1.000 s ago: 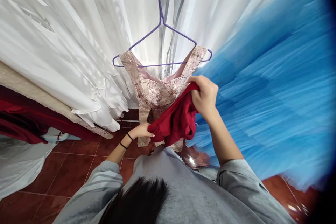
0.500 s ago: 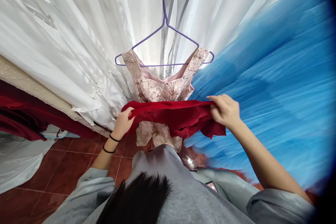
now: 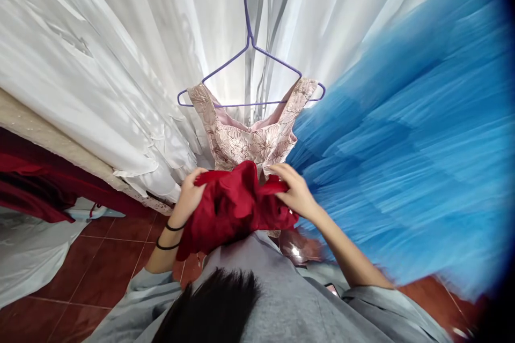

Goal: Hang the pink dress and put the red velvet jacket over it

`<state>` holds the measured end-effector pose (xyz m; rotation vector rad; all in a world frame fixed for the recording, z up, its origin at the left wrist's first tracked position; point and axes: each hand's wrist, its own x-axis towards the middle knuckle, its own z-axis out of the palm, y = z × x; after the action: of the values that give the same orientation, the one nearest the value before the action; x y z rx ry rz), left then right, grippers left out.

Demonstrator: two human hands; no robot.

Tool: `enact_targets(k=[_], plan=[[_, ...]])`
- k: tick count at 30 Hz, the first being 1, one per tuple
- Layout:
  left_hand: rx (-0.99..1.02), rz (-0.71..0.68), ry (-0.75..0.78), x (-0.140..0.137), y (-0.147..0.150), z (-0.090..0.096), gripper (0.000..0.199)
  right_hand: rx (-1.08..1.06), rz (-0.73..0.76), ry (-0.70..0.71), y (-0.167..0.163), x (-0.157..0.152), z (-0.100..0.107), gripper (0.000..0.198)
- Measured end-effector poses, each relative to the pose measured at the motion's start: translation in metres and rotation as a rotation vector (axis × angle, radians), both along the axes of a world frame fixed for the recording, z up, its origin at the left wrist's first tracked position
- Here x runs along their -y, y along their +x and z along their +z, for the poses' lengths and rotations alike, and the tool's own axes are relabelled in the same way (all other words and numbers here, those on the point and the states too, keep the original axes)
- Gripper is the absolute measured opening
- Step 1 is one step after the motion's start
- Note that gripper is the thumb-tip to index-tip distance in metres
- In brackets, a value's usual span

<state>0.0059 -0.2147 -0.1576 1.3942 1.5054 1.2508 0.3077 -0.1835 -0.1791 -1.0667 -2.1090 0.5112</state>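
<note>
Between my two hands a dark red cloth garment is bunched up in front of my chest; its exact kind cannot be made out. My left hand is closed on its left edge, two black bands on the wrist. My right hand grips the right side of the cloth, thumb and fingers pinching it. Just beyond hangs a pale pink dress with a raised floral pattern, its straps over a purple hanger. The red cloth covers the dress's lower part.
White draped fabric hangs behind and to the left. Blue tulle fills the right side. Dark red cloth hangs at the far left. Below lies a red tiled floor.
My right hand has moved inward to the left, so the red cloth, stretched wide before, is now gathered and folded up in the middle. The hanger sits slightly lower in view.
</note>
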Motion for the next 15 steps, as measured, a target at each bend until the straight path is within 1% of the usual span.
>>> enact_targets(k=[2, 3, 4, 5, 6, 7, 8, 9, 10, 12, 13, 14, 15], plan=[[0.022, -0.17, -0.043, 0.01, 0.035, 0.007, 0.01, -0.102, 0.162, -0.091, -0.03, 0.01, -0.012, 0.081], [0.015, -0.272, -0.07, 0.015, 0.048, 0.009, 0.008, -0.147, 0.221, -0.149, -0.044, 0.015, -0.021, 0.084], [-0.004, -0.404, -0.097, 0.018, 0.055, 0.011, 0.009, -0.188, 0.267, -0.207, -0.055, 0.018, -0.029, 0.078], [-0.035, -0.564, -0.127, 0.019, 0.056, 0.012, 0.015, -0.221, 0.298, -0.263, -0.062, 0.02, -0.037, 0.062], [-0.068, -0.729, -0.157, 0.016, 0.051, 0.012, 0.025, -0.246, 0.312, -0.316, -0.065, 0.022, -0.043, 0.04], [-0.094, -0.861, -0.176, 0.009, 0.039, 0.01, 0.038, -0.271, 0.308, -0.367, -0.063, 0.023, -0.048, 0.02], [-0.119, -0.945, -0.182, -0.003, 0.022, 0.005, 0.056, -0.296, 0.292, -0.417, -0.057, 0.024, -0.05, 0.011], [-0.122, -0.925, -0.175, -0.019, 0.002, -0.002, 0.071, -0.324, 0.268, -0.463, -0.047, 0.025, -0.05, 0.016], [-0.124, -0.768, -0.124, -0.04, -0.019, -0.012, 0.082, -0.362, 0.237, -0.5, -0.034, 0.026, -0.049, 0.023], [-0.147, -0.368, 0.003, -0.089, -0.055, -0.038, 0.108, -0.456, 0.152, -0.536, -0.003, 0.028, -0.044, 0.028], [-0.159, -0.231, 0.031, -0.114, -0.066, -0.051, 0.124, -0.498, 0.094, -0.529, 0.013, 0.029, -0.042, 0.03], [-0.152, -0.173, 0.039, -0.138, -0.072, -0.064, 0.134, -0.531, 0.028, -0.508, 0.03, 0.031, -0.039, 0.032], [-0.136, -0.151, 0.033, -0.159, -0.072, -0.075, 0.139, -0.555, -0.044, -0.476, 0.047, 0.032, -0.036, 0.034]])
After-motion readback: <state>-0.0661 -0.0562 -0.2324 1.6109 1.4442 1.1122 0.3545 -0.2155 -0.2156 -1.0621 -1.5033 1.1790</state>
